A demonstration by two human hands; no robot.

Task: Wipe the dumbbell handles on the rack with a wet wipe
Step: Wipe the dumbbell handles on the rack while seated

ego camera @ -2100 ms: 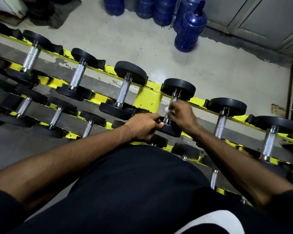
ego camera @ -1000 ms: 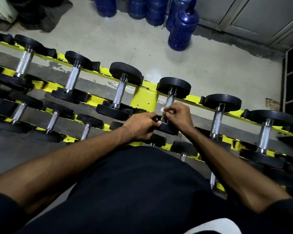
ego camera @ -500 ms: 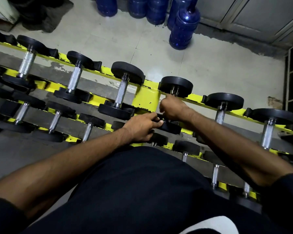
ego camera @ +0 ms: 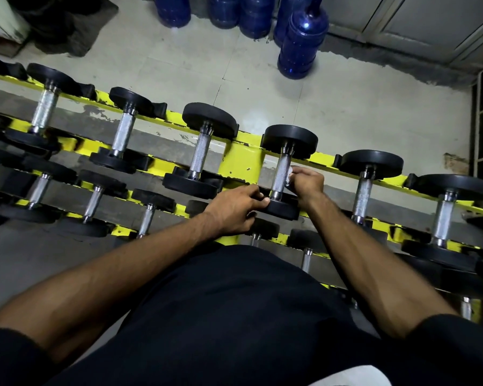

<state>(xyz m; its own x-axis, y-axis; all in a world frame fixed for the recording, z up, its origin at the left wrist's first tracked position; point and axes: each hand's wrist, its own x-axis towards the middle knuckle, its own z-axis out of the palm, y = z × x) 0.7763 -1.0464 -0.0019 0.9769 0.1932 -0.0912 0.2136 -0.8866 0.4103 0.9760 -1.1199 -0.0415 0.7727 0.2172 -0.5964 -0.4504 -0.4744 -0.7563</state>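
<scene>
Yellow steel rack (ego camera: pixel 240 160), upper tier: a row of black-ended dumbbells lies across its rails. Dumbbell (ego camera: pixel 290 139) just right of the yellow upright: knurled steel handle (ego camera: pixel 280 171) exposed. Left hand (ego camera: pixel 233 208): fingers curled on that dumbbell's near end plate, gripping its rim. Right hand (ego camera: pixel 307 183): pinches a white wet wipe (ego camera: pixel 290 171) against the handle's right side. Blue water jugs (ego camera: pixel 300 43): on the tiled floor beyond the rack.

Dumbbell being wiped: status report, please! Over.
Left grip holds near plate of dumbbell. Right grip pinches wet wipe against right side of handle. Nothing in the way.
</scene>
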